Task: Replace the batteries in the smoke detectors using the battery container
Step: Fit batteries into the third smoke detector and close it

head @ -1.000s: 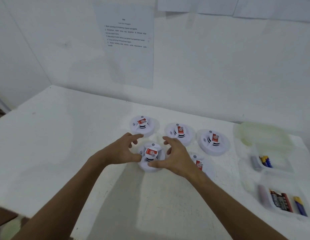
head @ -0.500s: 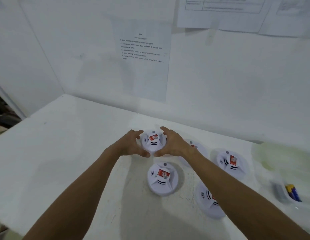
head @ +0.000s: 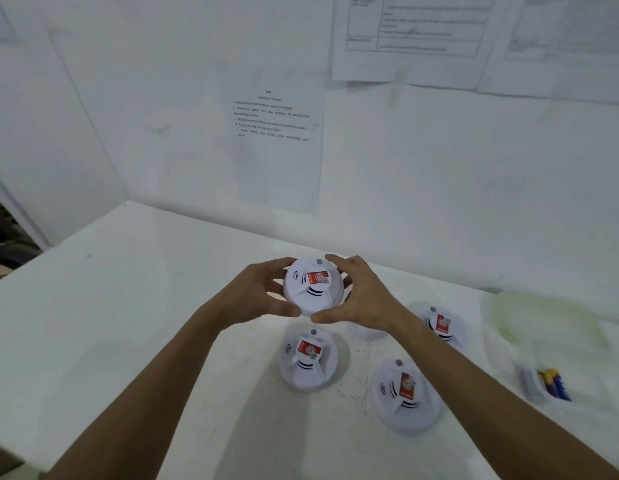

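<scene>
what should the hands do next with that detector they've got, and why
Probably turn the held smoke detector over. Both the left hand and right hand grip its rim, but only its labelled front shows, with no battery compartment visible.

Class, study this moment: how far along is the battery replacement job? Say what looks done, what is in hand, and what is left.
Done: nothing visible; no detector is open. In hand: the left hand and right hand grip one smoke detector between them, still closed. Left: three detectors lying in full view on the table, one, another and a third, plus one mostly hidden behind the right wrist, and the batteries waiting in the container.
</scene>
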`<move>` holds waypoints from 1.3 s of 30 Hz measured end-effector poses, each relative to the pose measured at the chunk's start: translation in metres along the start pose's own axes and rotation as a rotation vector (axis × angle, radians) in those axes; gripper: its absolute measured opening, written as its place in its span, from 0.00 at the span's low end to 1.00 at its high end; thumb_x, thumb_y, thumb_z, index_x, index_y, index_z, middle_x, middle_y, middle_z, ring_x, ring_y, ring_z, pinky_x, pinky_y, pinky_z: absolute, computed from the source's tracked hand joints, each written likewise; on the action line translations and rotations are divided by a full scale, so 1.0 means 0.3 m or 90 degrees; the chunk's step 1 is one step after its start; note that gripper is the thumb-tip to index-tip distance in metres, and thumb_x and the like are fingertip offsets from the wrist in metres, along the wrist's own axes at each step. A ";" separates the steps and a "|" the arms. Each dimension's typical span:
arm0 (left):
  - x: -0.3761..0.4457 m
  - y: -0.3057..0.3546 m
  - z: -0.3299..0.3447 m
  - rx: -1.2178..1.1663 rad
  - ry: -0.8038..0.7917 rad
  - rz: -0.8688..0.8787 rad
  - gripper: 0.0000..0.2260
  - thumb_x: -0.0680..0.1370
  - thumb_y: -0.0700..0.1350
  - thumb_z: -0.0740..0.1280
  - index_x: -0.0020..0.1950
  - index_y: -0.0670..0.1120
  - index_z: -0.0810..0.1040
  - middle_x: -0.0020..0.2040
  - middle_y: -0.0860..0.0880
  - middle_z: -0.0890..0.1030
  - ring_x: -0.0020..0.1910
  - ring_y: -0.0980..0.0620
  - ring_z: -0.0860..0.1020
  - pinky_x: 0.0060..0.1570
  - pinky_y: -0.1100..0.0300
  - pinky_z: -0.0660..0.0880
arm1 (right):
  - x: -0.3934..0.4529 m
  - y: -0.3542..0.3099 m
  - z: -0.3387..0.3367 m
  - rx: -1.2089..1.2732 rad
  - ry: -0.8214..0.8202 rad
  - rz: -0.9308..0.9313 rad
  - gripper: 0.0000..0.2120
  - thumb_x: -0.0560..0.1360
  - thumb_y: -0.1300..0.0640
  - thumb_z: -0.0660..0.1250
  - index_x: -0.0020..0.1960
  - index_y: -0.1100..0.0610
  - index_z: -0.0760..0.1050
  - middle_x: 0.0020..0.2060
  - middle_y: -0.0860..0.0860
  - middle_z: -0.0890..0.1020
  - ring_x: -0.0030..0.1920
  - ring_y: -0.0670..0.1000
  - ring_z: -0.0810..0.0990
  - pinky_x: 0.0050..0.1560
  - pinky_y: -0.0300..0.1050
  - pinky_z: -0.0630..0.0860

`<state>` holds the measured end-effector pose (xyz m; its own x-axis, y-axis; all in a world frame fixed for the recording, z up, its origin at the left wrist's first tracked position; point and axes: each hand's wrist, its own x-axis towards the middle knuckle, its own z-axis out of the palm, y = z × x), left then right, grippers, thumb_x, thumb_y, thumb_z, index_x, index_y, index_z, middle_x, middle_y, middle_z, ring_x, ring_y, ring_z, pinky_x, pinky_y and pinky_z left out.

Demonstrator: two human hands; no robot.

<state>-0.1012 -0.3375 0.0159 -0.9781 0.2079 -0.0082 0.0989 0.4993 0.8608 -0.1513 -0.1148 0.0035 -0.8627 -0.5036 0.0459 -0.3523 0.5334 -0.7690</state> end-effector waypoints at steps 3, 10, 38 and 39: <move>-0.033 0.114 0.054 -0.043 -0.024 0.015 0.33 0.66 0.41 0.80 0.68 0.56 0.73 0.58 0.55 0.82 0.53 0.51 0.82 0.54 0.53 0.80 | -0.117 -0.014 -0.086 -0.007 0.016 -0.014 0.50 0.58 0.49 0.84 0.74 0.47 0.62 0.60 0.47 0.68 0.52 0.40 0.72 0.45 0.23 0.69; -0.068 0.347 0.232 -0.127 -0.089 0.059 0.36 0.68 0.39 0.78 0.72 0.52 0.68 0.59 0.50 0.82 0.54 0.46 0.82 0.55 0.49 0.79 | -0.379 -0.009 -0.300 -0.078 -0.012 -0.025 0.51 0.59 0.50 0.82 0.73 0.39 0.56 0.58 0.45 0.70 0.54 0.45 0.74 0.51 0.36 0.76; -0.088 0.667 0.657 0.036 -0.101 0.195 0.35 0.65 0.45 0.81 0.70 0.54 0.71 0.56 0.55 0.81 0.47 0.55 0.82 0.43 0.64 0.79 | -0.830 0.180 -0.561 0.161 0.113 -0.054 0.47 0.55 0.62 0.85 0.69 0.50 0.67 0.64 0.47 0.76 0.65 0.48 0.75 0.61 0.46 0.76; -0.089 0.673 0.661 0.037 -0.105 0.194 0.33 0.66 0.45 0.80 0.69 0.54 0.72 0.54 0.55 0.82 0.45 0.55 0.82 0.42 0.64 0.78 | -0.836 0.182 -0.564 0.171 0.110 -0.054 0.47 0.55 0.64 0.84 0.69 0.51 0.67 0.63 0.46 0.76 0.64 0.47 0.75 0.60 0.43 0.77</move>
<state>-0.0188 -0.0755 0.0891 -0.8596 0.4857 0.1586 0.3971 0.4397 0.8056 -0.0157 0.1557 0.0579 -0.8912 -0.4035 0.2074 -0.3376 0.2845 -0.8973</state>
